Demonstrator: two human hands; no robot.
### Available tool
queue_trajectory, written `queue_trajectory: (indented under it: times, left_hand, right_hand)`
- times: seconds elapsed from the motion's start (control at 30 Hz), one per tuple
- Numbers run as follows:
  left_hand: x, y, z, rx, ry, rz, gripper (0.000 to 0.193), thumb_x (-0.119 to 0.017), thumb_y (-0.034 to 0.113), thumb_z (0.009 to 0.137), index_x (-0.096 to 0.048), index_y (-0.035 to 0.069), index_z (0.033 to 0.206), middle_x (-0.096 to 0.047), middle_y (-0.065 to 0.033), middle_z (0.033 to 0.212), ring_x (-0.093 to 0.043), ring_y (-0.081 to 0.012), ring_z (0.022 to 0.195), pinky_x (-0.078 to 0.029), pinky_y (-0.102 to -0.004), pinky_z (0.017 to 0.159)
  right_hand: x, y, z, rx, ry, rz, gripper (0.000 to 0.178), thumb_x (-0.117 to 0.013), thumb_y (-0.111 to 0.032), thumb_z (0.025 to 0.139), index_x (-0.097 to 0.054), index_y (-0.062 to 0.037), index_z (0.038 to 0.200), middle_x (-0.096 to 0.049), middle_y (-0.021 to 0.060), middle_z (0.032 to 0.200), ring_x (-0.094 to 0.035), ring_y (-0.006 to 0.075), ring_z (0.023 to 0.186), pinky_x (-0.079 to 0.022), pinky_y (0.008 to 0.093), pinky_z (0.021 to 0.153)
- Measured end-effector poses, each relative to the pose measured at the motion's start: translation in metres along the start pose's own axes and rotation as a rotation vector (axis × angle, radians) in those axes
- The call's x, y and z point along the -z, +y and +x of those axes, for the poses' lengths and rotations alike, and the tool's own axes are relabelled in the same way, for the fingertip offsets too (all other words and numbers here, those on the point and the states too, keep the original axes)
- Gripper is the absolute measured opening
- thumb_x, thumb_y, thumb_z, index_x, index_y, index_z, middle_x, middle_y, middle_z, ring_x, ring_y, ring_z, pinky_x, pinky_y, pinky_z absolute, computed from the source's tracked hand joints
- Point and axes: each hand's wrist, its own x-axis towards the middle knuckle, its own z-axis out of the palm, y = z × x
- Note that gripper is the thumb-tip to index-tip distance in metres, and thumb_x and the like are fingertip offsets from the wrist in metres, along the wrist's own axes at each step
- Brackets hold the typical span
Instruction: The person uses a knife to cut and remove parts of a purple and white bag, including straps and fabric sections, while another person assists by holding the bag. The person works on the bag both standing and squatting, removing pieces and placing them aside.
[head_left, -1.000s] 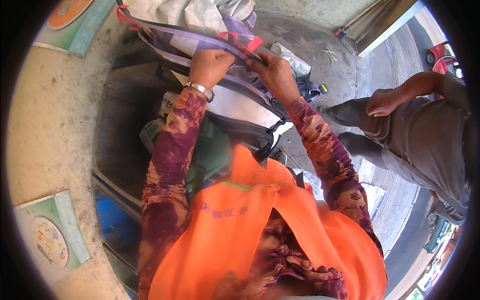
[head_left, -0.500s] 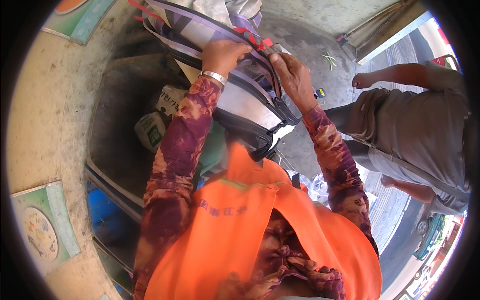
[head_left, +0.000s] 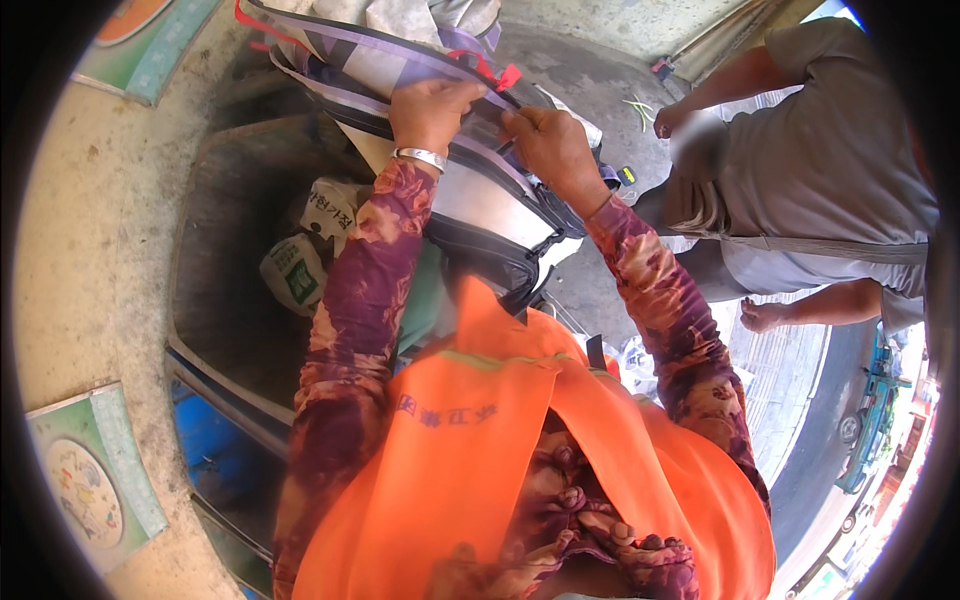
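A large white fabric piece [head_left: 490, 205] with purple and black trim lies folded in layers in front of me. My left hand [head_left: 430, 115], with a silver bracelet at its wrist, is closed on its purple-and-black edge. Just to the right, my right hand [head_left: 550, 145] pinches the same edge between thumb and fingers. A red ribbon [head_left: 487, 70] lies along the trim between and above the hands. The fingertips of both hands are partly hidden, and so are the fabric's lower layers.
At left, a dark open container [head_left: 230, 270] holds plastic bags [head_left: 293, 272] beside a pale wall [head_left: 110, 260]. A person in a grey shirt [head_left: 810, 150] stands close on the right. Green strips [head_left: 640, 112] lie on the concrete floor. Beyond is a road with a green vehicle [head_left: 868, 410].
My right hand has moved left along the edge, nearer to my left hand, and its back has turned upward. The person on the right has shifted upward in view and closer.
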Motion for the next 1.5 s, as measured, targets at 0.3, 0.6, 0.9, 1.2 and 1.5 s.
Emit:
queue_trajectory:
  times: [0.3, 0.6, 0.9, 1.2, 1.5]
  left_hand:
    - [-0.007, -0.011, 0.005, -0.238, 0.154, 0.186, 0.025, -0.077, 0.019, 0.076, -0.073, -0.005, 0.077, -0.062, -0.0009, 0.059, -0.050, -0.0062, 0.052, -0.039, -0.0265, 0.049]
    - [-0.004, 0.003, 0.014, -0.219, 0.173, 0.234, 0.032, -0.071, 0.033, 0.073, -0.074, 0.001, 0.078, -0.068, -0.0147, 0.064, -0.066, -0.0268, 0.059, -0.053, -0.0362, 0.065]
    - [-0.008, -0.002, 0.011, -0.298, 0.258, 0.238, 0.024, -0.075, 0.018, 0.077, -0.074, -0.006, 0.081, -0.064, -0.0010, 0.061, -0.053, -0.0071, 0.054, -0.044, -0.0275, 0.053]
    - [-0.005, 0.000, 0.009, -0.329, 0.205, 0.241, 0.020, -0.073, 0.015, 0.078, -0.074, -0.005, 0.078, -0.060, 0.0018, 0.058, -0.048, -0.0059, 0.050, -0.041, -0.0255, 0.048]
    - [-0.006, -0.011, 0.012, -0.381, 0.260, 0.160, 0.015, -0.072, 0.011, 0.078, -0.073, -0.003, 0.075, -0.054, 0.0045, 0.056, -0.042, -0.0040, 0.046, -0.032, -0.0234, 0.043]
  right_hand:
    - [-0.034, 0.015, 0.019, 0.263, 0.267, -0.159, 0.028, -0.059, -0.025, 0.093, -0.070, -0.0022, 0.082, -0.067, 0.0173, 0.072, -0.066, 0.0353, 0.067, -0.050, 0.0425, 0.061]
    - [-0.030, 0.006, 0.037, 0.394, 0.312, -0.185, 0.029, -0.060, -0.018, 0.090, -0.065, 0.0034, 0.071, -0.062, 0.0261, 0.071, -0.061, 0.0467, 0.069, -0.050, 0.0516, 0.066]
    - [-0.030, 0.004, 0.043, 0.400, 0.287, -0.283, 0.022, -0.056, -0.016, 0.091, -0.067, -0.0010, 0.080, -0.064, 0.0202, 0.078, -0.062, 0.0416, 0.074, -0.050, 0.0476, 0.063]
    - [-0.028, 0.010, 0.053, 0.522, 0.246, -0.274, 0.027, -0.058, -0.019, 0.089, -0.066, 0.0019, 0.073, -0.064, 0.0248, 0.075, -0.064, 0.0448, 0.073, -0.051, 0.0513, 0.069]
    - [-0.028, 0.011, 0.056, 0.500, 0.225, -0.413, 0.013, -0.061, -0.016, 0.085, -0.067, -0.0056, 0.079, -0.064, 0.0154, 0.076, -0.064, 0.0368, 0.070, -0.051, 0.0459, 0.061]
